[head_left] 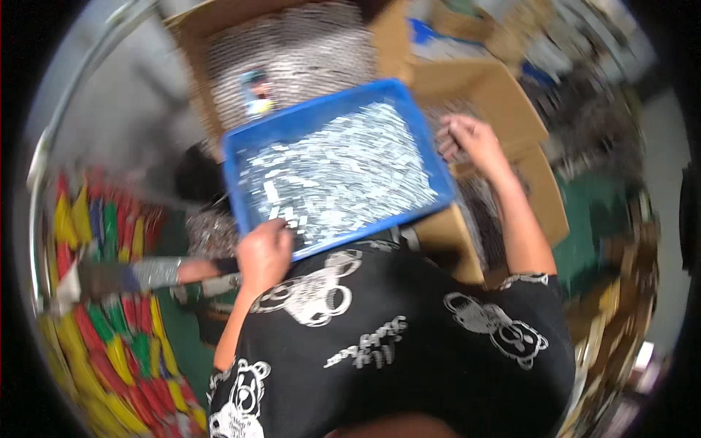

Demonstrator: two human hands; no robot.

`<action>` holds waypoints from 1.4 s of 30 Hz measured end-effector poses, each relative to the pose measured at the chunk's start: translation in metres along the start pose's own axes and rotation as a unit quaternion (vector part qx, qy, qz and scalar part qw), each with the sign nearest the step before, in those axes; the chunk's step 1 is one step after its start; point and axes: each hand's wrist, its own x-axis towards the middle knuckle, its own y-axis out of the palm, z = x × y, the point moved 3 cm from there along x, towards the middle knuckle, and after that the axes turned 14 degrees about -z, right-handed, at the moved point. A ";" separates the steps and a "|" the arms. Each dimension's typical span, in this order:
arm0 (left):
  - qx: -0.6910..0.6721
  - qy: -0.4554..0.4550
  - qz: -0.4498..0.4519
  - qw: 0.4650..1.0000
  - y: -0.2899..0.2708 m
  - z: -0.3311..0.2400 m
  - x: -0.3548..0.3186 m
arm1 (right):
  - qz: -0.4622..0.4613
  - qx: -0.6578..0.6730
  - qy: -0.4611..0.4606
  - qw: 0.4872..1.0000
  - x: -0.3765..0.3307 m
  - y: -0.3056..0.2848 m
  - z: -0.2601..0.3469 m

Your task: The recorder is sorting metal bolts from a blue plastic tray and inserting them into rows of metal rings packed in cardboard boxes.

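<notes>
Left hand (264, 259) is at the near left corner of the blue tray (232, 174), with its fingers bent down by the rim. I cannot tell if it grips the edge or pinches a bit, because things are blurry there. Right hand (476, 142) is just past the right edge of the tray, above the open brown box (544, 196). Its fingers are curled in (I cannot see if they hold anything).

Lots of small, flat, shiny pieces (350, 168) fill the tray, and they spread close to its sides. The tray sits between the 2 hands, tilted a little in the view. Its far edge meets a big brown box (398, 35), so there is little room that way. Its near edge is close to the black shirt (409, 321). Red, yellow and green packs (109, 343) are off to the left, well apart from the tray.
</notes>
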 end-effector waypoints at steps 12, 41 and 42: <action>0.036 -0.034 0.052 0.997 0.008 -0.010 0.002 | -0.240 -0.535 0.107 0.803 -0.102 -0.244 -0.265; 0.100 -0.051 0.042 0.993 0.003 -0.015 0.011 | 0.165 -0.698 0.057 0.695 0.217 -0.137 -0.356; 0.108 -0.047 0.053 0.992 0.003 -0.019 0.013 | 0.117 -0.681 0.105 0.715 0.213 -0.131 -0.355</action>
